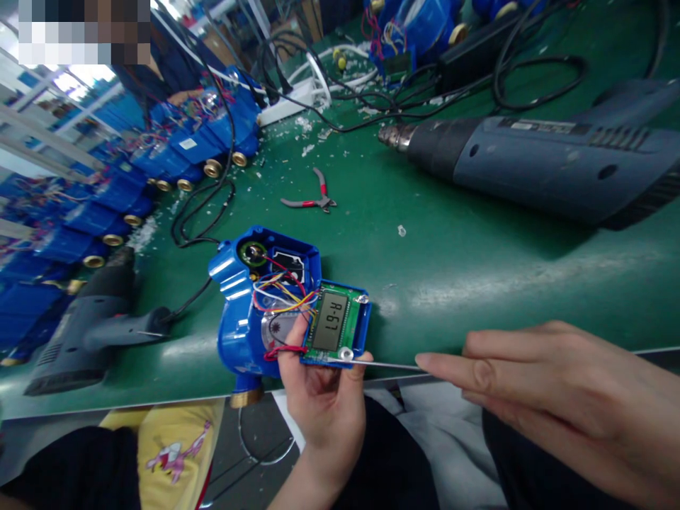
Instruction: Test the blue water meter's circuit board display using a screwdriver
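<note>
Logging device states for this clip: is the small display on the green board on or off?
On. The display on the green board, held in the left hand, shows the characters "A-67".

A long bench (478, 269) with a green surface filled most of the view, its pale front edge running across the lower part. White shelving (32, 134) stood at the far left, and bright daylight came from behind it, near a window
</note>
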`<state>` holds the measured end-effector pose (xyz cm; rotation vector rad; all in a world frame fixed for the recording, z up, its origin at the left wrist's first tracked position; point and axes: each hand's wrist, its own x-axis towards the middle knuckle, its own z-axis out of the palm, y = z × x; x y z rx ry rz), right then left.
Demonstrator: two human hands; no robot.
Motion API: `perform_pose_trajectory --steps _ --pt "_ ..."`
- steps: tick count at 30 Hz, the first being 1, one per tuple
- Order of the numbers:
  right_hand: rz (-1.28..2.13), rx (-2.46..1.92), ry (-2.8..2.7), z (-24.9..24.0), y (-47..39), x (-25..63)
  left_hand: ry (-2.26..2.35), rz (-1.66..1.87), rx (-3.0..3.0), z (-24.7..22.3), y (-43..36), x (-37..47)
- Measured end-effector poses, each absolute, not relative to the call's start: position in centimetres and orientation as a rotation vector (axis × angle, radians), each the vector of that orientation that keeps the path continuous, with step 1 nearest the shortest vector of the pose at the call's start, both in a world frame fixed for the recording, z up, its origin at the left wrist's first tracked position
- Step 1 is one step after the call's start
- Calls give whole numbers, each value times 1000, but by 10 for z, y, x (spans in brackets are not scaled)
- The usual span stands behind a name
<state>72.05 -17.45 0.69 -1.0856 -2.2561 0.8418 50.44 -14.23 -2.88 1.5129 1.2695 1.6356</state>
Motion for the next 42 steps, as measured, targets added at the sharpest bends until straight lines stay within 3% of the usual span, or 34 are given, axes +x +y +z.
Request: perform_pose_trajectory --steps 19,35,42 --pt "673 -1038 -2250 -7 -176 715 1268 1644 1546 -28 -144 504" --pt "881 -1073 -1982 -11 -178 712 1327 1615 1588 -28 -145 503" --pt "606 -1272 -1843 -6 -178 707 1354 1626 1586 -29 -144 504"
